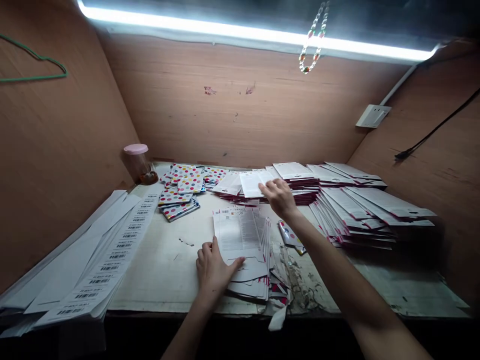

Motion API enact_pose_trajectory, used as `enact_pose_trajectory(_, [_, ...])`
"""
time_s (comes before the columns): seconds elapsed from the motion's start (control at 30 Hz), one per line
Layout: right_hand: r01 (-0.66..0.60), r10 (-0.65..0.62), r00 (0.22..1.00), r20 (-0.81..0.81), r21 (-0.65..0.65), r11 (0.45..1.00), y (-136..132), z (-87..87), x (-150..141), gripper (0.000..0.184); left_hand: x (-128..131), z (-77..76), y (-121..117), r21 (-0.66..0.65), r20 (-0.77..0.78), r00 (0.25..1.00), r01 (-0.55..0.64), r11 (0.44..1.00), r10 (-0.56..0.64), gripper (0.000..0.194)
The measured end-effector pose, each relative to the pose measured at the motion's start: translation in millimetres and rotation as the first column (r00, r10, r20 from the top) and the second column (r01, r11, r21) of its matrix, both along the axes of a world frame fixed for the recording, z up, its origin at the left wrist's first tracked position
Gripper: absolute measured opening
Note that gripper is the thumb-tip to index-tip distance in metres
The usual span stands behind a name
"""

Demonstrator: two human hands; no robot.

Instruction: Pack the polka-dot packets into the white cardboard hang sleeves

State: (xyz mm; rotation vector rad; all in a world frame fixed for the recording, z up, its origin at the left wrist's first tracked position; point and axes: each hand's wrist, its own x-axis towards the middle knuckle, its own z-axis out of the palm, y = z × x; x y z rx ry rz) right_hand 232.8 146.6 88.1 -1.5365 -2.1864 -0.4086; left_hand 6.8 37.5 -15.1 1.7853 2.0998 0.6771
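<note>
My left hand is at the lower left of a stack of white printed cards with pink edges. Its thumb lies across the top card's lower flap, and the fingers curl at the card's left side. Farther back, my right hand has its fingers bent round the right edge of another white printed card. That card lies over a low pile of similar cards. The undersides of the right fingers are hidden.
Polka-dot packets lie at the back left, near a pink-lidded cup. Barcode label sheets line the left side. Tall card piles fill the right. A small dotted packet lies beside torn, worn table covering.
</note>
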Motion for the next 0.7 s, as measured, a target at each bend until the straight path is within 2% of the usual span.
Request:
enact_pose_trajectory(0.07, [0.03,-0.031,0.999,-0.034,-0.034,0.999,33,9.4,-9,0.04,5,-3.1,6,-0.011,-0.004,1.0,-0.018,1.0,0.018,0.088])
enact_pose_trajectory(0.13, [0.054,-0.058,0.994,-0.093,-0.053,0.997,37,10.4,-23,0.048,3,-3.4,8,0.012,0.047,0.998,-0.04,0.999,0.039,0.073])
enact_pose_trajectory(0.2, [0.031,-0.039,0.989,-0.14,-0.059,0.998,10,3.3,-36,0.05,-4,-2.4,10,0.047,0.083,0.995,-0.06,0.997,0.056,0.057])
enact_pose_trajectory(0.27, [-0.06,0.041,0.968,-0.249,-0.07,0.996,-37,-11.3,-48,0.039,-10,-0.7,11,0.086,0.11,0.991,-0.084,0.993,0.074,0.046])
enact_pose_trajectory(0.3, [-0.118,0.081,0.933,-0.35,-0.087,0.989,-64,-20.6,-53,0.031,-13,0.3,11,0.11,0.129,0.988,-0.101,0.989,0.087,0.042])
enact_pose_trajectory(0.33, [-0.214,0.108,0.815,-0.57,-0.123,0.969,-91,-30.9,-57,0.025,-15,1.4,10,0.136,0.152,0.983,-0.121,0.983,0.1,0.039])
enact_pose_trajectory(0.37, [-0.301,0.063,0.64,-0.766,-0.175,0.937,-115,-41.4,-61,0.024,-16,2.4,10,0.16,0.18,0.977,-0.142,0.977,0.113,0.037])
enact_pose_trajectory(0.4, [-0.391,-0.034,0.427,-0.903,-0.218,0.894,-136,-51.8,-64,0.026,-16,3.3,8,0.18,0.212,0.969,-0.163,0.97,0.123,0.035])
enact_pose_trajectory(0.43, [-0.471,-0.159,0.197,-0.968,-0.235,0.85,-153,-61.4,-68,0.03,-17,4.0,7,0.195,0.251,0.959,-0.18,0.964,0.129,0.034])
enact_pose_trajectory(0.47, [-0.529,-0.279,-0.003,-0.96,-0.235,0.815,-167,-69.9,-72,0.034,-17,4.5,4,0.206,0.297,0.947,-0.191,0.96,0.125,0.032])
enact_pose_trajectory(0.5, [-0.57,-0.373,-0.175,-0.911,-0.215,0.793,-176,-76.8,-77,0.037,-16,4.9,1,0.212,0.351,0.93,-0.195,0.958,0.111,0.029])
enact_pose_trajectory(0.53, [-0.596,-0.438,-0.315,-0.842,-0.184,0.782,-182,-81.9,-81,0.04,-16,5.2,-4,0.215,0.409,0.909,-0.189,0.958,0.087,0.027])
enact_pose_trajectory(0.57, [-0.611,-0.479,-0.422,-0.77,-0.149,0.778,-187,-85.3,-86,0.043,-15,5.5,-10,0.216,0.46,0.886,-0.172,0.961,0.055,0.025])
enact_pose_trajectory(0.63, [-0.629,-0.522,-0.561,-0.642,-0.08,0.773,-192,-87.6,-94,0.048,-12,6.1,-26,0.219,0.604,0.797,-0.143,0.965,-0.02,0.027])
enact_pose_trajectory(0.7, [-0.626,-0.536,-0.645,-0.545,-0.026,0.779,-195,-86.8,-101,0.05,-10,6.3,-46,0.205,0.772,0.632,-0.143,0.968,-0.07,0.034])
